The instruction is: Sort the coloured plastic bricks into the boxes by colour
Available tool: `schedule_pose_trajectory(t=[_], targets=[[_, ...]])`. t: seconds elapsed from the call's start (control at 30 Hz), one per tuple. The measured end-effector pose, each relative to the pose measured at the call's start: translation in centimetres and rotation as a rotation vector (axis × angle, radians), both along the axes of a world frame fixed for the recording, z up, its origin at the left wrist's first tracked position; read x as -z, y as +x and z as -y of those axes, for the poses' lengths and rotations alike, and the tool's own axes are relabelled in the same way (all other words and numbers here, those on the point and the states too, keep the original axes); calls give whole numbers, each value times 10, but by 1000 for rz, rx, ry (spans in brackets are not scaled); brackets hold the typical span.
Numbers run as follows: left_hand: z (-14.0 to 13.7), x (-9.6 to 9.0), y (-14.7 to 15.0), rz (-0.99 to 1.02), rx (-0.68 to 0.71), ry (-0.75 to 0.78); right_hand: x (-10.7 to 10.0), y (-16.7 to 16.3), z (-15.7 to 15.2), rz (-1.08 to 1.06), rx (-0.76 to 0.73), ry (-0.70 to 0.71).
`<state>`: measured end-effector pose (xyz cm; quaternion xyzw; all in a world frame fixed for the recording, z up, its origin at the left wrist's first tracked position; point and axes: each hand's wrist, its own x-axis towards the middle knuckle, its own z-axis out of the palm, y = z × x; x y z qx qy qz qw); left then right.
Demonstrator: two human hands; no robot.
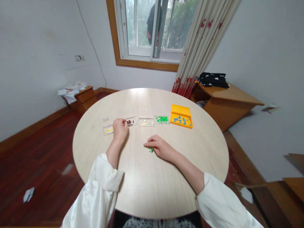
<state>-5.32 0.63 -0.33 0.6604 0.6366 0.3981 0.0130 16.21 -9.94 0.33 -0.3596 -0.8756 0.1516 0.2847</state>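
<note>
My left hand (120,129) is closed, its fingertips bent down at a clear box of dark brown pieces (129,122). Anything in its pinch is hidden. Partly behind that hand lies a clear box with yellow pieces (108,130). My right hand (160,147) rests low over the table with its fingers stretched to the left. Just under its thumb side sits a little cluster of green, pale and brown pieces (151,150). Farther back are a clear box of cream pieces (144,123), a clear box of green pieces (162,119) and an orange box (180,109) holding blue pieces (181,120).
The boxes stand with lids raised in a row across the round table (137,180). Behind it are a window (154,28) and a curtain (201,41). A wooden cabinet (228,98) with dark cloth stands right, a small cabinet (85,96) with papers left.
</note>
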Motion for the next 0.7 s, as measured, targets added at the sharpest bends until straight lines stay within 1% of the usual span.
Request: schedule_pose_trajectory(t=[0.17, 0.3, 0.53, 0.7], targets=[[0, 0, 1, -5, -12, -45, -1, -2, -1, 3, 36, -40], [1, 0, 1, 7, -14, -70, -3, -2, 0, 7, 29, -51], [1, -1, 3, -20, -6, -35, -3, -2, 0, 32, -2, -36], [1, 0, 3, 8, 13, -8, -4, -3, 0, 12, 4, -47]])
